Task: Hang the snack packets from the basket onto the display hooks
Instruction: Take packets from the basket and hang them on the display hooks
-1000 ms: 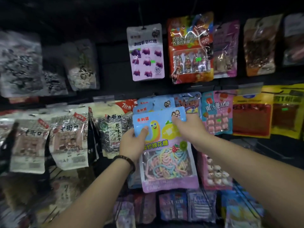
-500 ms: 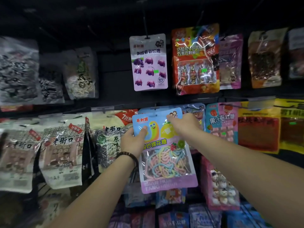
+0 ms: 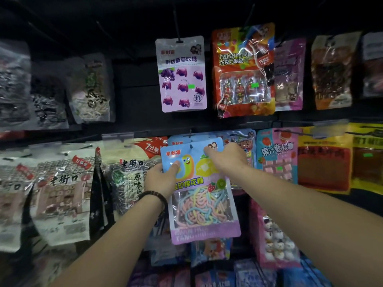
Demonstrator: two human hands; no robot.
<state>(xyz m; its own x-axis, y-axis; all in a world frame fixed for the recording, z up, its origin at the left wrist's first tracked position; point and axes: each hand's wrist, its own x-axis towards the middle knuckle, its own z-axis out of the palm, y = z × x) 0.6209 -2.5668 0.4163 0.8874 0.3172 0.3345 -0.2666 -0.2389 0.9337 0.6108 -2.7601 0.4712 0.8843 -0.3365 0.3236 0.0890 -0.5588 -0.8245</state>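
Observation:
A blue and purple packet of pastel rope candy (image 3: 200,195) is held up against the middle row of the display. My left hand (image 3: 160,178) grips its left edge, thumb on the front. My right hand (image 3: 227,155) pinches its top right corner. The packet's hang hole sits at a thin black hook (image 3: 191,145), in front of an identical packet (image 3: 180,140) hanging behind it. The basket is out of sight.
A purple grape-gummy packet (image 3: 182,73) and a red chocolate packet (image 3: 243,69) hang in the row above. Sunflower seed bags (image 3: 126,172) hang to the left, a pink fruit-gummy packet (image 3: 277,156) and yellow-red packets (image 3: 325,160) to the right. More packets hang below.
Both hands have lifted the rope candy packet up to the hook in the middle row. The camera has tilted up, so the shelf rows sit lower in view.

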